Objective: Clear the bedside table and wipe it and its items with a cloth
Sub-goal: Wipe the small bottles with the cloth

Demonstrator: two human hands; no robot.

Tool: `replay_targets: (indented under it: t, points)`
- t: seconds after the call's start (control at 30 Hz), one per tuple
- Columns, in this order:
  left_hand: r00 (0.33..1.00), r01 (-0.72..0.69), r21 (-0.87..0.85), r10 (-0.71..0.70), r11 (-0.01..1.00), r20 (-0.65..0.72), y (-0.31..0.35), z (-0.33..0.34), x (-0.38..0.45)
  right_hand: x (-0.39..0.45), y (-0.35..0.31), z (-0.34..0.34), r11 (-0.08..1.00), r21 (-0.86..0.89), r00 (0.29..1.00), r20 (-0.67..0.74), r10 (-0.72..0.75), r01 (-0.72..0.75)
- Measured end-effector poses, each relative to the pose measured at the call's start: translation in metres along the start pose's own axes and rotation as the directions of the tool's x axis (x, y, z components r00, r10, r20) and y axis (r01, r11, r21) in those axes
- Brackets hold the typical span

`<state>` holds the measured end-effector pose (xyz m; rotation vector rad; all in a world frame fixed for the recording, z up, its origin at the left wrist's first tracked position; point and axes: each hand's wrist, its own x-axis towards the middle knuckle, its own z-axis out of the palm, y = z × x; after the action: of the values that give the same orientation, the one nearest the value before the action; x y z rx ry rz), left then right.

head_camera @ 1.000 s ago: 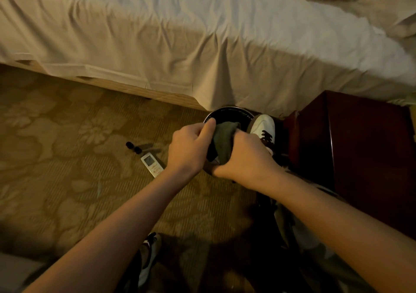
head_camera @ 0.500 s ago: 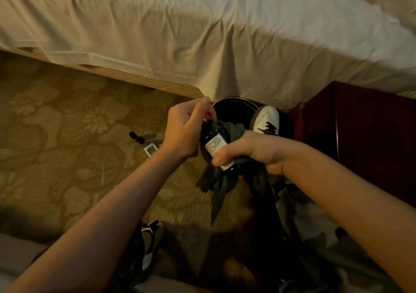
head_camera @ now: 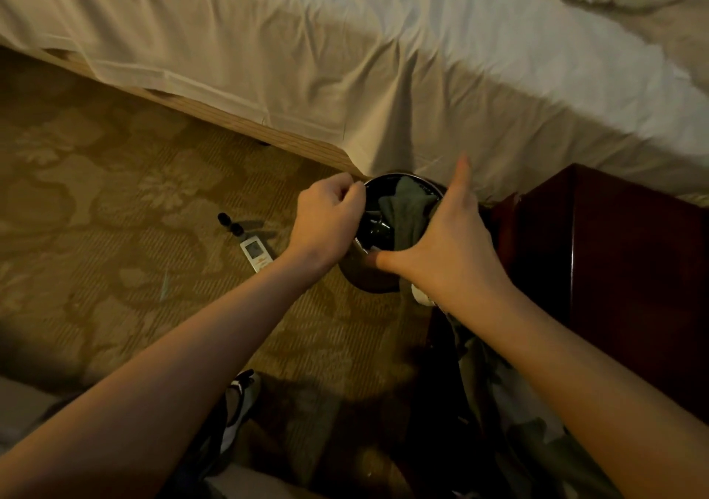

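Left hand fingers curled on dark bottle, right hand gripping green cloth round it, forefinger straight; remote on carpet near bed edge.

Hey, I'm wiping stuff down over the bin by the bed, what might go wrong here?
1. The cloth hangs over the open bin, pinned by your right hand; if it slips, it may drop in.
2. The remote and two small bottles lie on the carpet near your left hand; a shifting foot could probably knock or crush them.
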<state>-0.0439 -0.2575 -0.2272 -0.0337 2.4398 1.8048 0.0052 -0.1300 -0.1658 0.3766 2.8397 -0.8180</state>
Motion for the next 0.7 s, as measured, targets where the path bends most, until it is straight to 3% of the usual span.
replay_targets:
  t: [0.13, 0.2, 0.27, 0.3, 0.37, 0.4, 0.43, 0.5, 0.57, 0.63, 0.7]
  points:
    - [0.997, -0.069, -0.033, 0.068, 0.997, -0.027, -0.002, 0.002, -0.004, -0.004, 0.002, 0.007, 0.931, -0.231, 0.950, 0.202, -0.239, 0.284]
    - [0.977, -0.208, -0.049, 0.205, 0.977, -0.063, -0.002, 0.000, -0.008, -0.003, 0.004, 0.011, 0.954, -0.149, 0.942, 0.258, -0.215, 0.259]
    - [0.938, -0.346, -0.076, 0.342, 0.935, -0.058, 0.000, -0.004, -0.013, 0.001, 0.006, 0.009, 0.990, 0.097, 0.908, 0.396, -0.135, 0.105]
    - [0.921, -0.390, -0.100, 0.387, 0.915, -0.049, 0.001, -0.006, -0.015, 0.005, 0.009, 0.006, 0.970, 0.243, 0.836, 0.538, -0.107, -0.031]
    - [0.904, -0.426, -0.173, 0.428, 0.888, -0.027, 0.005, -0.008, -0.018, 0.009, 0.016, -0.002, 0.841, 0.436, 0.595, 0.783, -0.179, -0.321]
    - [0.896, -0.438, -0.199, 0.443, 0.877, -0.020, 0.007, -0.007, -0.019, 0.010, 0.019, -0.003, 0.780, 0.466, 0.499, 0.835, -0.232, -0.418]
    - [0.890, -0.447, -0.206, 0.455, 0.870, -0.011, 0.006, -0.007, -0.019, 0.010, 0.021, -0.002, 0.750, 0.472, 0.452, 0.854, -0.258, -0.464]
    - [0.897, -0.430, -0.146, 0.440, 0.891, 0.044, 0.004, -0.008, -0.013, 0.014, 0.023, 0.005, 0.762, 0.459, 0.506, 0.839, -0.201, -0.457]
    - [0.938, -0.327, 0.049, 0.317, 0.944, 0.141, 0.003, -0.011, -0.004, 0.017, 0.018, 0.012, 0.839, 0.411, 0.686, 0.725, -0.064, -0.357]
    - [0.968, -0.189, 0.305, 0.124, 0.934, 0.218, 0.000, -0.008, -0.001, 0.014, 0.012, 0.019, 0.985, 0.157, 0.859, 0.512, -0.019, -0.071]
    - [0.972, -0.139, 0.387, 0.051, 0.911, 0.229, -0.004, -0.002, -0.004, 0.006, 0.008, 0.026, 0.987, -0.116, 0.934, 0.351, -0.062, 0.110]
